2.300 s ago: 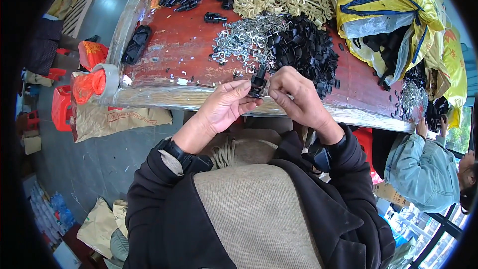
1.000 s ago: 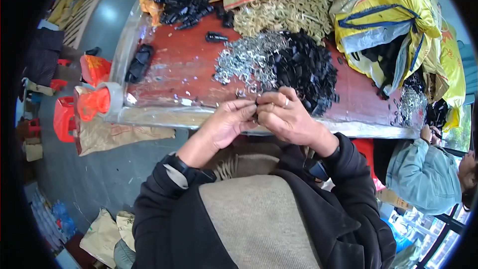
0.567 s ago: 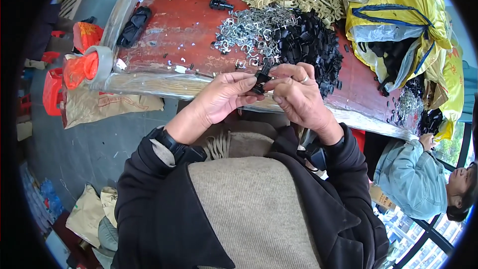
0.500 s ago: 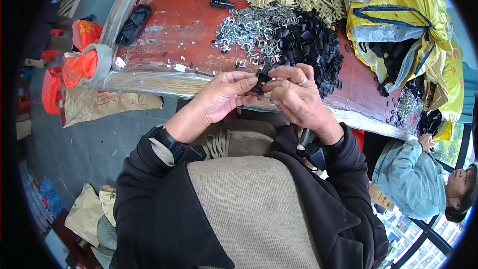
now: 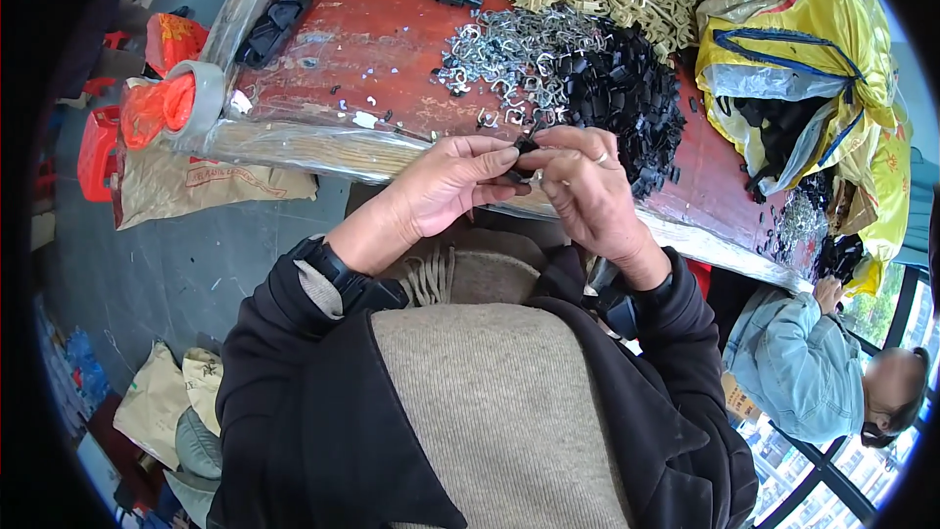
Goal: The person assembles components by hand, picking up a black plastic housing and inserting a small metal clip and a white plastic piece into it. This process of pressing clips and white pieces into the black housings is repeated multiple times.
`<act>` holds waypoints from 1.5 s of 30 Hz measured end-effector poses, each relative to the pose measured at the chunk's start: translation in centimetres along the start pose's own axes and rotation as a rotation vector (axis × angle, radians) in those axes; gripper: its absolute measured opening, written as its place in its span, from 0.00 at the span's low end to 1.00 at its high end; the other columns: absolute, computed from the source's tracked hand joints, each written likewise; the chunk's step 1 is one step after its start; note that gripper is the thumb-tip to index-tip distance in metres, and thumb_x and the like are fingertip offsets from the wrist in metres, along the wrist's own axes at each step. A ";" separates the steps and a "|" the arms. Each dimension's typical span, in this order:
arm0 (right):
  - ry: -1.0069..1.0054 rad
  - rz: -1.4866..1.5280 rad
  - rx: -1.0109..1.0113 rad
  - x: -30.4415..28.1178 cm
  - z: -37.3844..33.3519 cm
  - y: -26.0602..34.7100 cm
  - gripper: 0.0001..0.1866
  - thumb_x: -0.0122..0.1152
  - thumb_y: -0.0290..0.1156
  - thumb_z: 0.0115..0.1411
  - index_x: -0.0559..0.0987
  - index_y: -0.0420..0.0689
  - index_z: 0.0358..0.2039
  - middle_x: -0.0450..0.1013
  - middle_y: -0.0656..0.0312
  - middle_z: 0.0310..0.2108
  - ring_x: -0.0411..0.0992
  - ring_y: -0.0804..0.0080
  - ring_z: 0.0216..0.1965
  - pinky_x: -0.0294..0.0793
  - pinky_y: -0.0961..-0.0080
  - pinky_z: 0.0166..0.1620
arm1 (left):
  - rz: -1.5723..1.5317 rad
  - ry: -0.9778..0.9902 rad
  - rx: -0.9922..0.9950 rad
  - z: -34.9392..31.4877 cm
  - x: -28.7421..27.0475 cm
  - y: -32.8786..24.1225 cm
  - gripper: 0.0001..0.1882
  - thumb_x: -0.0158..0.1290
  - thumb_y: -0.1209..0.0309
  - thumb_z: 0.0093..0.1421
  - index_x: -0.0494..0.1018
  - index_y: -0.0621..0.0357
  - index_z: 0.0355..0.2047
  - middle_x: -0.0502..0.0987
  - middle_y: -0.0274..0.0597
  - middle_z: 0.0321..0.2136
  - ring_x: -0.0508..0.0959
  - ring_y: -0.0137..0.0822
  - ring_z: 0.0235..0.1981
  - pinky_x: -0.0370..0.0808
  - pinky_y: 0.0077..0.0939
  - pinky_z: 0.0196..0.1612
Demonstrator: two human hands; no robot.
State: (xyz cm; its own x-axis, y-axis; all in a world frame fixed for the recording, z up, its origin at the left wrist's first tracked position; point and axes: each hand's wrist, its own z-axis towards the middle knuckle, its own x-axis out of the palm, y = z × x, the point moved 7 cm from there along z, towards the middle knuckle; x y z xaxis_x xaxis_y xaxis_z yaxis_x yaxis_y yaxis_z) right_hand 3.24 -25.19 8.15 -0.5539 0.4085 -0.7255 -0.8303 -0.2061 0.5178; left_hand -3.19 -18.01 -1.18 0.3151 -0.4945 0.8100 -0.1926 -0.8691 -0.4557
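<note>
Both hands meet just off the near edge of the red-brown wooden tabletop [image 5: 392,49]: the left hand [image 5: 446,186] and the right hand [image 5: 587,191] pinch one small black plastic clip piece [image 5: 522,149] between their fingertips, each grip clamped on it. Just beyond the grip lie a heap of small silver metal rings [image 5: 519,54] and a heap of loose black plastic clips [image 5: 617,88] (both large, so I'd judge plenty left). How the piece fits together is hidden by the fingers, and no finished pile is plain.
</note>
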 end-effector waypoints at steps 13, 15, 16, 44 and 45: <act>-0.093 -0.032 0.234 -0.6 -0.3 -0.8 0.05 0.54 0.22 0.48 0.67 0.40 0.25 0.63 0.56 0.36 0.62 0.66 0.34 0.63 0.79 0.35 | -0.004 -0.011 0.033 -0.2 0.5 0.3 0.13 0.49 0.71 0.52 0.67 0.62 0.38 0.72 0.38 0.32 0.74 0.34 0.33 0.72 0.16 0.34; -0.098 0.013 0.279 -0.4 -0.6 -1.1 0.04 0.54 0.22 0.48 0.68 0.40 0.25 0.63 0.56 0.36 0.62 0.67 0.35 0.63 0.79 0.35 | 0.001 -0.022 0.030 -0.3 0.4 0.4 0.12 0.49 0.71 0.52 0.68 0.62 0.37 0.72 0.37 0.31 0.74 0.34 0.33 0.72 0.16 0.34; -0.099 0.037 0.303 -0.2 -0.8 -1.3 0.04 0.54 0.22 0.48 0.68 0.40 0.25 0.63 0.55 0.36 0.62 0.68 0.36 0.63 0.79 0.35 | 0.001 -0.029 0.027 -0.3 0.3 0.6 0.12 0.49 0.71 0.52 0.68 0.62 0.37 0.72 0.37 0.31 0.74 0.34 0.33 0.72 0.16 0.34; -0.053 -0.155 0.079 0.1 0.4 1.4 0.07 0.53 0.23 0.43 0.68 0.39 0.25 0.61 0.50 0.35 0.60 0.55 0.38 0.57 0.64 0.40 | 0.045 -0.018 0.057 0.2 -0.9 1.5 0.09 0.49 0.71 0.52 0.70 0.62 0.33 0.72 0.38 0.32 0.72 0.30 0.34 0.72 0.25 0.38; -0.034 -0.167 0.053 0.0 0.1 1.7 0.08 0.54 0.24 0.42 0.68 0.39 0.25 0.61 0.51 0.35 0.60 0.56 0.38 0.58 0.66 0.40 | 0.054 -0.005 0.054 0.1 -0.6 1.7 0.10 0.49 0.71 0.52 0.69 0.62 0.33 0.72 0.38 0.32 0.72 0.30 0.33 0.72 0.24 0.38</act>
State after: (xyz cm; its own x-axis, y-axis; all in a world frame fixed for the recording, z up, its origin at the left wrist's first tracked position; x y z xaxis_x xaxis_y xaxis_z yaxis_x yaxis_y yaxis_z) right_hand 1.83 -25.41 9.09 -0.4049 0.4636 -0.7881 -0.9058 -0.0856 0.4150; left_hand -3.60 -19.18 -2.51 0.3102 -0.5407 0.7819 -0.1590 -0.8404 -0.5181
